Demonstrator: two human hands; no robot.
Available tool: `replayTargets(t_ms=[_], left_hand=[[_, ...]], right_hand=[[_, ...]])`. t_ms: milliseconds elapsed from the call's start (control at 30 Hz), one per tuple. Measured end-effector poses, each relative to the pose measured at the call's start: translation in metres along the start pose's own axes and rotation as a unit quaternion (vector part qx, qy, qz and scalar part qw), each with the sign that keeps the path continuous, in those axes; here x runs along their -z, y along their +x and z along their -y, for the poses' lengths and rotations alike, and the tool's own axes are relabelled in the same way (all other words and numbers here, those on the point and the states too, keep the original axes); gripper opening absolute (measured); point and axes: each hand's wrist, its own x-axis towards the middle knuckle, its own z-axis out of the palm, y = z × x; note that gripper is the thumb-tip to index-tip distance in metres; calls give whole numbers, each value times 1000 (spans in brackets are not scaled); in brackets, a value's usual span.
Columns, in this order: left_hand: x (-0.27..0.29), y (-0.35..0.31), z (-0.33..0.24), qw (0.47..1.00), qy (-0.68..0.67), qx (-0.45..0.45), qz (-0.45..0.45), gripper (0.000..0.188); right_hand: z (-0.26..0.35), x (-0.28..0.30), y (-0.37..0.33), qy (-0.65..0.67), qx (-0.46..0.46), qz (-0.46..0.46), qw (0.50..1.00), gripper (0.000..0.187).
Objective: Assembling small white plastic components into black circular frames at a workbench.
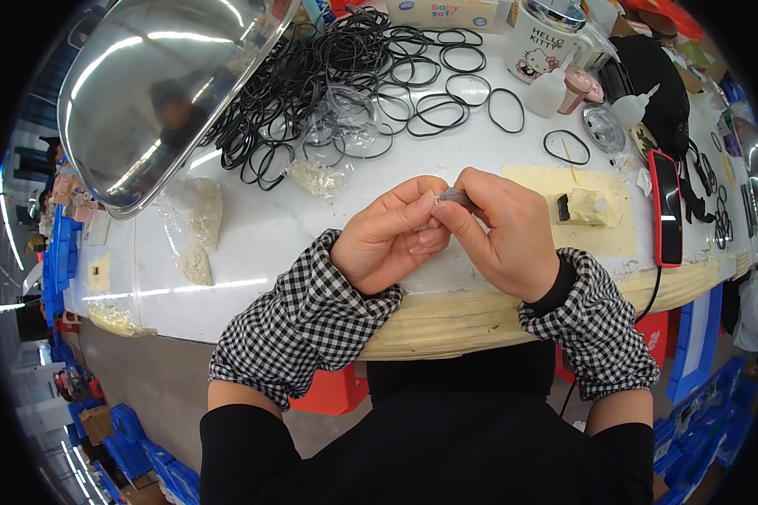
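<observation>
At our left stands a steel bowl [168, 101], and nearer to us lies a clear bag [204, 227] of pale bits on the table [269, 236]. Next, a heap of black bands [337, 55] fills the far side, with loops spread loosely on its right, perhaps so that single ones lift off easily. A small bag [318, 178] rests at the heap's near edge, likely there to be within our reach.

Our left hand [392, 236] is pinched, thumb against fingers, at the tip of a small grey piece [459, 197]; whether it holds a pale bit too, we cannot tell. Our right hand [509, 231] is closed on that piece, which sits between the two hands over the table. The hands meet at the fingertips, seemingly to steady each other for close work.

Further right, a yellow pad [549, 178] bears a pale block [594, 209], perhaps to shield the tabletop. Beyond it a red phone [667, 210] trails its cable, probably set aside from our hands.
</observation>
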Motion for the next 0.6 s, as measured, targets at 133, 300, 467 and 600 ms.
replayTargets(t_ms=[133, 300, 467, 600], left_hand=[[-8, 0, -2, 999, 23, 6, -34, 13], [-8, 0, -2, 999, 35, 4, -26, 13], [-8, 0, -2, 999, 38, 3, -12, 13], [-11, -1, -8, 994, 72, -28, -82, 13]], right_hand=[[-2, -2, -1, 17, 2, -3, 1000, 32], [0, 0, 0, 38, -5, 12, 999, 32], [-1, 4, 0, 63, -1, 39, 997, 31], [-5, 7, 1, 84, 6, 49, 995, 33]])
